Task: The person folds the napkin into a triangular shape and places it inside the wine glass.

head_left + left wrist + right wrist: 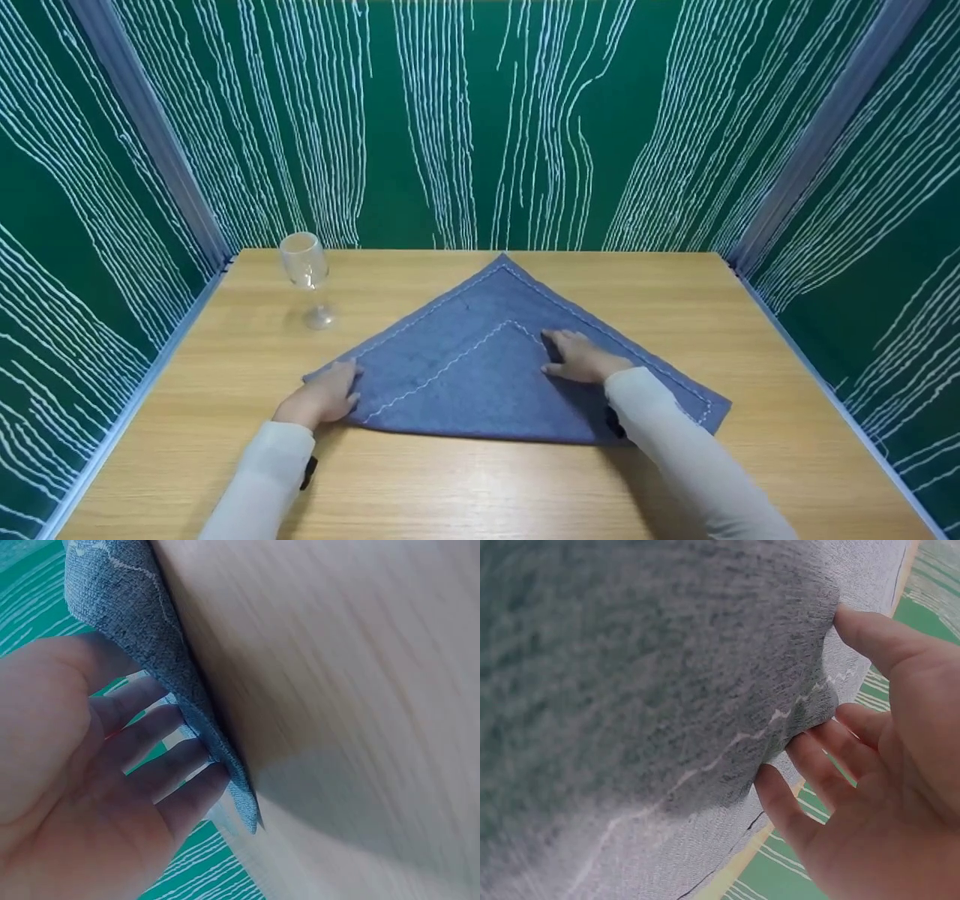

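Note:
A grey-blue cloth (450, 375) with white wavy stitching lies on the table, folded into a triangle whose point faces the far edge and whose fold runs along the near side. My left hand (324, 394) rests on its left corner. In the left wrist view, the fingers (176, 776) reach out nearly straight, tips at the cloth (161, 637). On the right half of the triangle, my right hand (583, 356) presses with spread fingertips. The right wrist view has the thumb and fingertips (776, 799) against the cloth (667, 690), which bulges slightly between them.
A clear stemmed glass (305, 270) stands upright at the back left of the wooden table (480, 487), beyond the cloth's left slope. Green walls (487, 150) with white wavy lines enclose the table at the back and both sides.

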`<action>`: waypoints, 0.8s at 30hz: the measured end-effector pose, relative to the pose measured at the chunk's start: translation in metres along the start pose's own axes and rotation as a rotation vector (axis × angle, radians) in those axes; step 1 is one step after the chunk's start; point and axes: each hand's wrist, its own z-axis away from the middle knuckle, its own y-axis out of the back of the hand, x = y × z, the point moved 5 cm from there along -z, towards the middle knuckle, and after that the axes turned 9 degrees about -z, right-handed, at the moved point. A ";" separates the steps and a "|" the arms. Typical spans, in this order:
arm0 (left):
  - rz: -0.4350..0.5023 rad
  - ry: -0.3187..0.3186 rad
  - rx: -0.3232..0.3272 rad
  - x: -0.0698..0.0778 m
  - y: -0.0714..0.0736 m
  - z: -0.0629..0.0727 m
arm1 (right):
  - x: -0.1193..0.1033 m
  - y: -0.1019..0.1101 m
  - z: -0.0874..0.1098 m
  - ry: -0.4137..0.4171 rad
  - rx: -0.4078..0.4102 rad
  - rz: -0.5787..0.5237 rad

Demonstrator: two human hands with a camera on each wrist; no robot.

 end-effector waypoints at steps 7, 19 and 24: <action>-0.007 -0.002 0.015 0.001 -0.002 0.011 | 0.000 -0.005 0.008 0.041 0.005 0.035; -0.019 -0.026 0.033 0.005 -0.002 0.027 | -0.006 -0.007 0.023 0.133 0.010 0.065; -0.021 -0.031 0.036 0.007 0.001 0.032 | -0.007 -0.008 0.027 0.120 -0.010 0.055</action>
